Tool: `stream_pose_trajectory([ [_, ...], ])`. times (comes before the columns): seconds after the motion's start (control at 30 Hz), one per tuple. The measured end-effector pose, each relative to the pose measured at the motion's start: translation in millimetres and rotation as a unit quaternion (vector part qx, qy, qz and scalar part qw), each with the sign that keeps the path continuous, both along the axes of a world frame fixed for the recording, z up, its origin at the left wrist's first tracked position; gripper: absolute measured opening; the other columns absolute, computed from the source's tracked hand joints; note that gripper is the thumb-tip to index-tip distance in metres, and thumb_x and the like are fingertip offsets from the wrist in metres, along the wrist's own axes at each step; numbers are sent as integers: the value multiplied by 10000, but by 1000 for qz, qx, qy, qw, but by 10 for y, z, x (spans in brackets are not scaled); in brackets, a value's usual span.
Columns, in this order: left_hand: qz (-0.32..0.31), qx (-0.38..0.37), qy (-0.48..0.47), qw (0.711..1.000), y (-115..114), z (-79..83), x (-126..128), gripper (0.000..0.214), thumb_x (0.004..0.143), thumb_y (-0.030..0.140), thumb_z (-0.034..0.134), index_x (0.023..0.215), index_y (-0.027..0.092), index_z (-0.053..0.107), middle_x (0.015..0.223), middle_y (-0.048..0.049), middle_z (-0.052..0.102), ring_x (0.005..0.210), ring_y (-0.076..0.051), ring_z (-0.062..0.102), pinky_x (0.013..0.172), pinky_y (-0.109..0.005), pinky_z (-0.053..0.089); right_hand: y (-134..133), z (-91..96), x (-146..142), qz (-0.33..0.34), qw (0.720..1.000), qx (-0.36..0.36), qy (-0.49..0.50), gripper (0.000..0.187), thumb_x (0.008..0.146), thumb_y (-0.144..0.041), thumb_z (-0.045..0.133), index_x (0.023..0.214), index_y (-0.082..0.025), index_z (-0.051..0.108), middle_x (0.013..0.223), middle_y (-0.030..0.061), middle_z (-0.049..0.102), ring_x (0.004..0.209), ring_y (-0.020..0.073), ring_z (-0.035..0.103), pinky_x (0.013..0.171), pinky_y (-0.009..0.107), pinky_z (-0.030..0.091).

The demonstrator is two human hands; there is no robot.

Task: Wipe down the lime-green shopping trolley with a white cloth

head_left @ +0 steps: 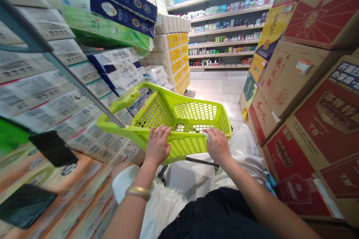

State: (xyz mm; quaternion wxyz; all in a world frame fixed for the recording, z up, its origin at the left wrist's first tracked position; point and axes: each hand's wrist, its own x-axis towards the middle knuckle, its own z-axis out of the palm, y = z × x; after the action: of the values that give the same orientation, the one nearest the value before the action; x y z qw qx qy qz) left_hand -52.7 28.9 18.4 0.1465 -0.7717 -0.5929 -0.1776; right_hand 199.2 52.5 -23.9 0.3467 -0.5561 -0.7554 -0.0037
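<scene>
A lime-green plastic shopping basket (179, 117) with a long handle stands in front of me in a shop aisle, and nothing shows inside it. My left hand (157, 145) grips its near rim, fingers curled over the edge. My right hand (217, 145) holds the same rim further right, with a small pale thing under the fingers that I cannot make out. A gold bangle (138, 192) sits on my left wrist.
Stacked packs of tissue and paper goods (84, 82) fill the left side. Cardboard cartons (303, 93) are piled high on the right. The tiled floor (221, 89) runs ahead to shelves of bottles (224, 41) at the far end.
</scene>
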Motion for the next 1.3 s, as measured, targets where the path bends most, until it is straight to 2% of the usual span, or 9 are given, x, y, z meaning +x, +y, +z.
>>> stream_pose_trajectory([
  [0.17, 29, -4, -25, 999, 45, 16, 15, 493, 774, 194, 493, 1263, 179, 557, 1333, -107, 577, 1370, -300, 392, 1201, -536, 177, -180, 45, 106, 42, 999, -8, -30, 388, 830, -159, 540, 1215, -167, 589, 1119, 100, 632, 1034, 239, 552, 919, 361, 416],
  [0.3, 37, 9, -55, 998, 15, -2, 257, 477, 845, 283, 480, 1304, 167, 537, 1415, -127, 506, 1421, -338, 300, 1186, -590, 195, -323, 107, 106, 88, 995, -9, -50, 444, 931, -351, 494, 1324, -148, 530, 1193, 129, 620, 1085, 249, 560, 960, 376, 436],
  [0.4, -15, 1, -66, 998, 25, -44, 469, 428, 883, 267, 449, 1294, 191, 546, 1385, -103, 537, 1402, -294, 338, 1199, -554, 199, -323, 165, 103, 91, 993, -37, -58, 352, 960, -322, 459, 1260, -198, 596, 1123, 97, 664, 988, 202, 621, 865, 298, 480],
  [0.5, -7, -14, -97, 995, 75, -105, 574, 340, 911, 244, 417, 1181, 201, 618, 1228, -89, 632, 1294, -263, 465, 1189, -536, 234, -232, 234, 44, 96, 988, -87, -78, 269, 935, -325, 517, 1144, -238, 661, 985, 55, 690, 852, 171, 655, 754, 246, 494],
  [0.6, -1, -20, -121, 992, 113, -163, 561, 287, 922, 228, 404, 1031, 208, 669, 1024, -64, 678, 1118, -234, 564, 1181, -541, 239, -135, 292, -130, 150, 979, -100, -100, 271, 941, -279, 500, 1150, -202, 653, 983, 68, 678, 877, 176, 656, 780, 258, 508],
  [0.77, -10, -13, -112, 994, 124, -189, 447, 261, 918, 237, 421, 967, 209, 675, 973, -56, 665, 1057, -234, 561, 1158, -534, 284, -181, 314, -380, 210, 967, -93, -111, 401, 950, -196, 443, 1344, -167, 513, 1205, 124, 621, 1039, 199, 628, 870, 303, 517],
  [1.0, -4, 3, -85, 996, 174, -197, 356, 263, 916, 212, 403, 862, 198, 660, 905, -49, 638, 990, -212, 552, 1151, -491, 317, -618, 44, -24, 192, 967, -77, -151, 423, 952, -187, 424, 1370, -173, 489, 1160, 127, 647, 963, 206, 655, 820, 303, 540],
  [1.07, 1, 2, -82, 997, 191, -206, 356, 256, 915, 216, 412, 836, 197, 654, 887, -50, 629, 987, -214, 548, 1147, -481, 324, -641, 24, -47, 172, 969, -82, -158, 427, 956, -192, 417, 1377, -163, 480, 1141, 134, 654, 947, 210, 662, 798, 300, 543],
  [1.3, 2, -3, -56, 998, 219, -205, 314, 261, 919, 230, 432, 774, 190, 645, 841, -55, 615, 994, -219, 550, 1135, -461, 338, -311, 365, -658, 172, 951, -160, -199, 450, 970, -207, 415, 1408, -105, 423, 1144, 167, 639, 959, 222, 663, 788, 297, 518],
])
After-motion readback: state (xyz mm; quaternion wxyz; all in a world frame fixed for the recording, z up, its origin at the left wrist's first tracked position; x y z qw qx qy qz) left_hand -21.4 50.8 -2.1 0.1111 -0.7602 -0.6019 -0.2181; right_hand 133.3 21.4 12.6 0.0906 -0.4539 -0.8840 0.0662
